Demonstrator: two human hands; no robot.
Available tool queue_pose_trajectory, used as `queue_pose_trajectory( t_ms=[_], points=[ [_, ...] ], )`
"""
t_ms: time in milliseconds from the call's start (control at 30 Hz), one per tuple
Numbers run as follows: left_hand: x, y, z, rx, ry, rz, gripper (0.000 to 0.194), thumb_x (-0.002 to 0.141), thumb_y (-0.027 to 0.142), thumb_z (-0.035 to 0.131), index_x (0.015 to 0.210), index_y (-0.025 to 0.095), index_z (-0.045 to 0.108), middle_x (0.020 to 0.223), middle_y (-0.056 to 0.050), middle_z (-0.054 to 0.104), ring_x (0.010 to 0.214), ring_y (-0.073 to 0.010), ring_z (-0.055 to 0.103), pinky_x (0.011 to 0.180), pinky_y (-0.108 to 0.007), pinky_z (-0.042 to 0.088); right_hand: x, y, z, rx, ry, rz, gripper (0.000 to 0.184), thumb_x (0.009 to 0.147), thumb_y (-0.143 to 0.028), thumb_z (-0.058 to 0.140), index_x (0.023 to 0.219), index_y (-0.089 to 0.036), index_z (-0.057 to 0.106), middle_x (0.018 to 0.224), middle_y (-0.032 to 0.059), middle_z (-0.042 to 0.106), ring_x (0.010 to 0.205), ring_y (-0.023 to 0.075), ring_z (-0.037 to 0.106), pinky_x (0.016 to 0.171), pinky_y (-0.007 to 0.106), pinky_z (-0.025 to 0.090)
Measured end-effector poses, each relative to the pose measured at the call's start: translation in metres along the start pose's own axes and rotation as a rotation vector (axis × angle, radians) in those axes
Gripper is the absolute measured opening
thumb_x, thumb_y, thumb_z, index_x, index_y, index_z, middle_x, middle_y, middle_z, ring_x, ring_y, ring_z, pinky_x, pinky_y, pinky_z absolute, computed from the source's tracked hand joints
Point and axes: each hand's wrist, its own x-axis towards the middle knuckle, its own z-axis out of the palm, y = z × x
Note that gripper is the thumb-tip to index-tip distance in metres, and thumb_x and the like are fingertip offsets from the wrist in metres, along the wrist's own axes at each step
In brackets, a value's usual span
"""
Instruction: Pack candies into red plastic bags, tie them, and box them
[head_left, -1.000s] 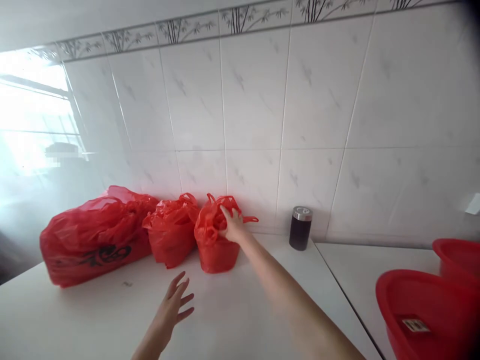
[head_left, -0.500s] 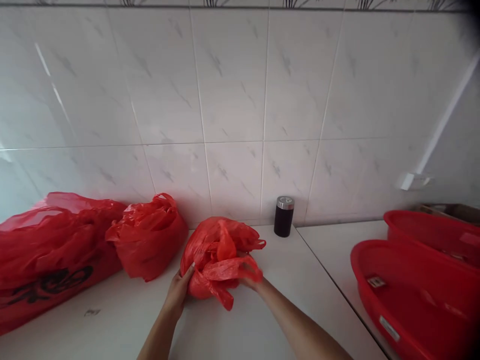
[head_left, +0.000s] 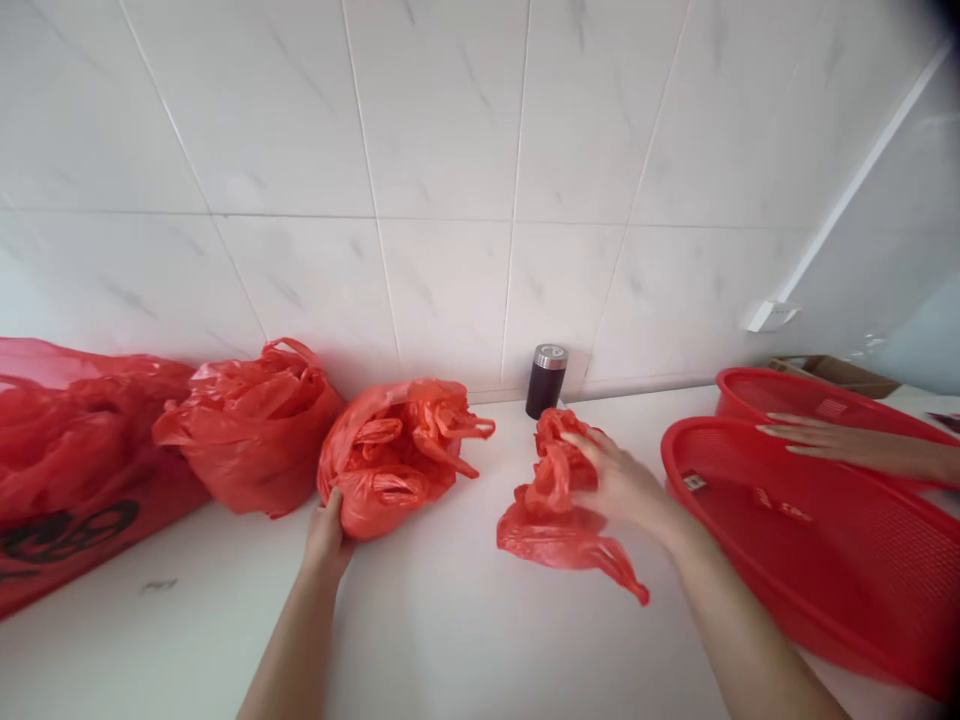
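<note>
We see a white table stretching across the lower part of the frame, up to the tiled wall, with a small dark mark at lower left. On it, we find a large red bag with black print at the left edge, then a bulging red bag and, left of centre, an open red bag. Right of centre, near the wall, we see a dark canister standing upright. At right we make out two overlapping red baskets.
</note>
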Motion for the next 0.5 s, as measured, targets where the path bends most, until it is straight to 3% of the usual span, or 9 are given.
queue_pose_trajectory(
  t_ms=[100, 167, 233, 300, 367, 433, 500],
  points=[
    [0.001, 0.000, 0.000, 0.005, 0.007, 0.000, 0.019, 0.087, 0.030, 0.058, 0.101, 0.019, 0.065, 0.099, -0.007, 0.075, 0.104, -0.0254, 0.067, 0.080, -0.034, 0.059, 0.011, -0.037, -0.013, 0.162, 0.060, -0.054, 0.047, 0.084, -0.030, 0.060, 0.130, -0.033, 0.052, 0.138, 0.0054, 0.048, 0.124, 0.0256, 0.049, 0.101, 0.045, 0.041],
    [-0.001, 0.000, 0.001, 0.019, -0.026, -0.005, 0.019, 0.081, 0.029, 0.063, 0.096, 0.018, 0.066, 0.094, -0.006, 0.076, 0.100, -0.0258, 0.068, 0.077, -0.032, 0.060, 0.025, -0.074, -0.004, 0.327, 0.030, -0.171, 0.037, 0.089, -0.030, 0.053, 0.125, -0.032, 0.054, 0.128, 0.0027, 0.055, 0.116, 0.0195, 0.054, 0.099, 0.038, 0.042],
    [-0.005, 0.001, 0.003, 0.042, -0.094, -0.022, 0.022, 0.072, 0.026, 0.072, 0.090, 0.016, 0.068, 0.088, -0.007, 0.076, 0.094, -0.0276, 0.070, 0.074, -0.032, 0.060, 0.042, -0.108, 0.022, 0.357, -0.130, -0.273, 0.036, 0.087, -0.033, 0.056, 0.123, -0.030, 0.057, 0.127, 0.0041, 0.056, 0.117, 0.0210, 0.053, 0.101, 0.039, 0.040],
    [-0.009, 0.003, 0.003, 0.073, -0.170, -0.051, 0.028, 0.060, 0.024, 0.079, 0.084, 0.013, 0.069, 0.083, -0.009, 0.076, 0.089, -0.0309, 0.070, 0.071, -0.035, 0.060, 0.058, -0.133, 0.057, 0.277, -0.268, -0.276, 0.078, 0.071, -0.049, 0.073, 0.140, -0.029, 0.042, 0.147, 0.0124, 0.035, 0.131, 0.0349, 0.038, 0.101, 0.050, 0.038],
    [-0.013, 0.003, 0.003, 0.099, -0.209, -0.071, 0.033, 0.051, 0.023, 0.084, 0.078, 0.011, 0.069, 0.076, -0.010, 0.075, 0.086, -0.0336, 0.070, 0.070, -0.037, 0.060, 0.069, -0.146, 0.093, 0.213, -0.382, -0.210, 0.100, 0.062, -0.047, 0.079, 0.147, -0.028, 0.030, 0.153, 0.0179, 0.019, 0.131, 0.0447, 0.033, 0.098, 0.057, 0.037],
    [-0.013, 0.002, 0.002, 0.103, -0.192, -0.062, 0.035, 0.047, 0.025, 0.085, 0.073, 0.012, 0.068, 0.069, -0.009, 0.074, 0.085, -0.0341, 0.070, 0.070, -0.038, 0.060, 0.072, -0.151, 0.121, 0.210, -0.411, -0.193, 0.090, 0.067, -0.038, 0.075, 0.146, -0.025, 0.034, 0.148, 0.0216, 0.028, 0.123, 0.0441, 0.044, 0.093, 0.056, 0.041],
    [-0.011, 0.000, 0.001, 0.088, -0.136, -0.025, 0.035, 0.048, 0.029, 0.085, 0.074, 0.014, 0.067, 0.067, -0.007, 0.073, 0.087, -0.0331, 0.070, 0.072, -0.037, 0.060, 0.071, -0.151, 0.136, 0.243, -0.383, -0.211, 0.067, 0.075, -0.029, 0.067, 0.138, -0.023, 0.045, 0.135, 0.0201, 0.043, 0.108, 0.0364, 0.055, 0.087, 0.049, 0.045]
  ],
)
